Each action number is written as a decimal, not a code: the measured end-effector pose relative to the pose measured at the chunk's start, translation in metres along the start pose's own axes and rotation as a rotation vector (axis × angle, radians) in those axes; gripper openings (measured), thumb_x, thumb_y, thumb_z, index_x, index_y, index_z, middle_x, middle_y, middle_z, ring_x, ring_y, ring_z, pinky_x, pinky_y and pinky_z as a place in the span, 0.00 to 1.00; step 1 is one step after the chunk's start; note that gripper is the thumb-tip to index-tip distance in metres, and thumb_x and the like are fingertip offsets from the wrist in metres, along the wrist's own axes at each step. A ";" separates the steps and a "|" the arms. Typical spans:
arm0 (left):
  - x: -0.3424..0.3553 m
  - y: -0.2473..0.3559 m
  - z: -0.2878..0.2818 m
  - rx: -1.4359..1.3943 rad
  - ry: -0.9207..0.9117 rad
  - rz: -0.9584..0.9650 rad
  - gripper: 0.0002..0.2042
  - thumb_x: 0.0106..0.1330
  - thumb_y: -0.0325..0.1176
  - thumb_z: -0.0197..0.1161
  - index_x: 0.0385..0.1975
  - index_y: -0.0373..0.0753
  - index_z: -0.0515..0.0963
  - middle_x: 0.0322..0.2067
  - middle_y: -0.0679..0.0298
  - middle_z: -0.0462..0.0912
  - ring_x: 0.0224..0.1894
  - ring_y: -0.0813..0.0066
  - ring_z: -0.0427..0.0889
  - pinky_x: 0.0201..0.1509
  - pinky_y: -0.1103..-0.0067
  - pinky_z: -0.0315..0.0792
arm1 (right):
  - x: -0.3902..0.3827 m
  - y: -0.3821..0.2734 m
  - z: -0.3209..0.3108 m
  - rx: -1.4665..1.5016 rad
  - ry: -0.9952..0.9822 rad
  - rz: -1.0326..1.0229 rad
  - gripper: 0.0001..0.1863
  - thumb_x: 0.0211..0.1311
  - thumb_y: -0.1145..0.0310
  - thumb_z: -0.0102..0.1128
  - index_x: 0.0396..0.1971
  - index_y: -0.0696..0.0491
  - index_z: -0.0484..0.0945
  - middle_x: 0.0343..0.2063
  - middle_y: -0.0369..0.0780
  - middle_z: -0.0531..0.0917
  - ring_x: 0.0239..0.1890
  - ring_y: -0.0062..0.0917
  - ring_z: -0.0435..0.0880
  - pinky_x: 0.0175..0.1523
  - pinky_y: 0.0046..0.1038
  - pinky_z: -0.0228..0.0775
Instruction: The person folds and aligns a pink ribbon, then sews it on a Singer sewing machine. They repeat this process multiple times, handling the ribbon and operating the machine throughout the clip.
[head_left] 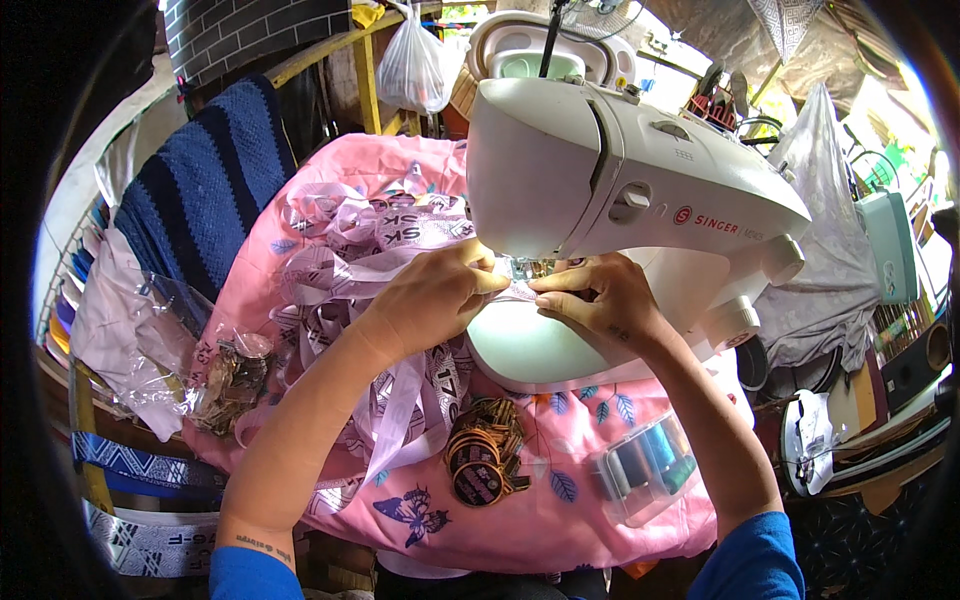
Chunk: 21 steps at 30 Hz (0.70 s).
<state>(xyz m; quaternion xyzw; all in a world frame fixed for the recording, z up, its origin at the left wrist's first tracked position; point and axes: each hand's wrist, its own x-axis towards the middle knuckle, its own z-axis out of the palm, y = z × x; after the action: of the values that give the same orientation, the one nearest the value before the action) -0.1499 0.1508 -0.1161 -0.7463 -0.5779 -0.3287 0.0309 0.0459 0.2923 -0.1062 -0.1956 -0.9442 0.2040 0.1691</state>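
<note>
Blue sleeves [748,562] lead to our bare forearms [312,435], our left hand [447,288] and right hand [605,297] slightly apart, both pinching a pale lilac ribbon [517,291] over the bed [530,340] of a white sewing machine [660,180]. More ribbon [400,415] heaps leftward on pink cloth [570,528] (a bundle of dark, orange-rimmed discs [477,475] lies nearer us).

Lilac ribbon [518,291] on white sewing machine [640,160]
</note>
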 end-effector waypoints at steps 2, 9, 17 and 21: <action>0.000 0.001 -0.001 -0.004 -0.002 -0.007 0.08 0.54 0.26 0.64 0.34 0.39 0.81 0.35 0.58 0.76 0.38 0.58 0.80 0.44 0.68 0.74 | -0.001 -0.001 -0.003 0.002 -0.004 -0.011 0.17 0.46 0.51 0.69 0.37 0.38 0.86 0.36 0.39 0.84 0.41 0.32 0.80 0.49 0.31 0.70; 0.001 -0.001 -0.003 -0.009 -0.025 -0.017 0.11 0.55 0.26 0.65 0.38 0.40 0.82 0.36 0.56 0.77 0.38 0.59 0.80 0.43 0.69 0.73 | -0.003 0.004 -0.002 -0.043 0.169 -0.188 0.17 0.42 0.56 0.73 0.36 0.44 0.86 0.31 0.41 0.85 0.29 0.29 0.83 0.38 0.26 0.73; 0.003 -0.002 -0.004 0.037 -0.039 -0.016 0.12 0.55 0.26 0.65 0.40 0.42 0.83 0.36 0.54 0.78 0.39 0.59 0.81 0.44 0.70 0.74 | -0.002 0.005 -0.002 -0.049 0.083 -0.032 0.17 0.45 0.50 0.70 0.37 0.37 0.86 0.37 0.38 0.84 0.42 0.31 0.79 0.50 0.32 0.70; 0.005 -0.004 -0.003 0.022 -0.033 -0.013 0.12 0.55 0.27 0.65 0.40 0.42 0.83 0.36 0.54 0.78 0.39 0.59 0.81 0.45 0.70 0.74 | 0.001 0.007 -0.001 0.021 0.097 -0.032 0.17 0.45 0.51 0.70 0.37 0.38 0.86 0.37 0.38 0.85 0.40 0.31 0.80 0.50 0.32 0.70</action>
<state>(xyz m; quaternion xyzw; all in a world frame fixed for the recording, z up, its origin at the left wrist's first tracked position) -0.1545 0.1549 -0.1126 -0.7473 -0.5869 -0.3103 0.0276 0.0479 0.2986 -0.1080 -0.1881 -0.9358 0.2013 0.2198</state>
